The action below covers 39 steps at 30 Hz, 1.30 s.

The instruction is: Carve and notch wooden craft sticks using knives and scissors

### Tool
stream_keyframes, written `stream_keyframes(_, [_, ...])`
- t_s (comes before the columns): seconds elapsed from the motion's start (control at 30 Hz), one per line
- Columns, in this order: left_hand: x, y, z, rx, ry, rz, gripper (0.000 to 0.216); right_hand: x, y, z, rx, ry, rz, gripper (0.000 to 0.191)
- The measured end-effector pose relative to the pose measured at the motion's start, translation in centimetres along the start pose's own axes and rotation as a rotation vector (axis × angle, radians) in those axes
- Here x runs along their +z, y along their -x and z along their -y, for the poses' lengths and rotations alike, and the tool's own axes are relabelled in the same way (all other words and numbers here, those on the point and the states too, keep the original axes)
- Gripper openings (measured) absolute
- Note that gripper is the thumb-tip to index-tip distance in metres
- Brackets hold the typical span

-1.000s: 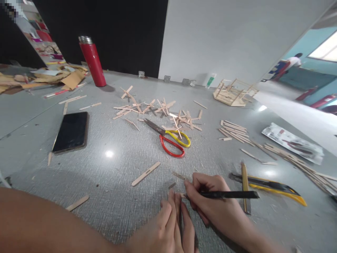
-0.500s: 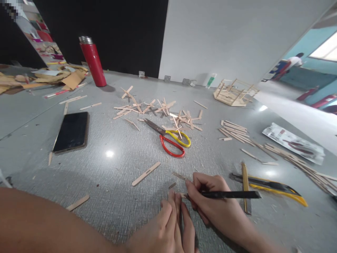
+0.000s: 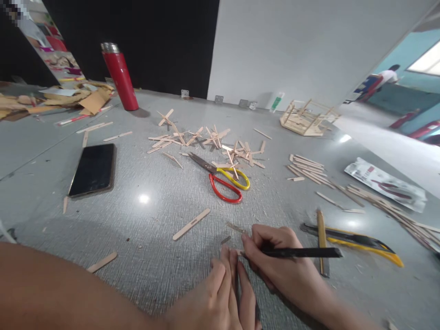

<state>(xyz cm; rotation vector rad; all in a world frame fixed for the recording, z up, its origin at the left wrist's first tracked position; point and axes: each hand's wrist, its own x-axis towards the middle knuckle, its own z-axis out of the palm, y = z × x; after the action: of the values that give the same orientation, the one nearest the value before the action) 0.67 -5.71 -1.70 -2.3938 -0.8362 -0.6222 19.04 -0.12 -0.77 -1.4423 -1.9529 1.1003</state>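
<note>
Right hand [image 3: 275,261] clamped on blade [image 3: 302,252]; left hand [image 3: 223,298] fingers together, pinning stick [image 3: 238,252]; scissors [image 3: 223,178] far, knife [image 3: 357,242] right

Looks like a craft or hobby workspace set up on a grey floor [image 3: 144,275], not a proper workshop with benches. Popsicle-type wooden sticks [image 3: 206,142] are scattered everywhere just behind the red-and-yellow scissors [image 3: 220,178], with neater bundles [image 3: 307,167] off to the scissors' right. Further right of the scissors sits a yellow utility knife [image 3: 357,243]. Well behind the scissors, by the white wall [image 3: 309,46], there's a half-built stick frame model [image 3: 307,119]. Cardboard scraps [image 3: 65,98] are piled far left of the scissors, near a red flask [image 3: 119,75]. A phone [image 3: 92,169] lies to the scissors' left.
</note>
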Motion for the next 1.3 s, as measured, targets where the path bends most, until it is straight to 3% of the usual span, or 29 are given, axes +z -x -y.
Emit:
stream_keyframes(0.43, [-0.1,0.0,0.1,-0.004,0.013,-0.003,0.040,-0.2,-0.2,0.1,-0.057,0.095,-0.033,0.045])
stream_keyframes(0.7, [-0.2,0.0,0.0,0.008,0.012,0.008,0.040,-0.5,-0.2,0.8,0.064,-0.091,-0.007,0.045])
stream_keyframes(0.93, [0.1,0.2,-0.1,-0.002,-0.035,0.006,0.041,-2.2,-0.6,0.8,0.133,-0.260,-0.212,0.048])
stream_keyframes(1.17, [0.3,0.4,-0.3,-0.039,-0.064,-0.064,0.037,-2.2,-0.7,0.6,0.159,-0.316,-0.249,0.050])
stream_keyframes(1.23, [0.5,0.7,-0.2,0.035,-0.108,-0.053,0.032,-2.2,-0.7,0.6,0.162,-0.321,-0.250,0.049])
stream_keyframes(1.3, [0.6,1.2,-0.2,0.222,-0.112,-0.049,0.020,-2.2,-0.7,0.6,0.166,-0.324,-0.247,0.049])
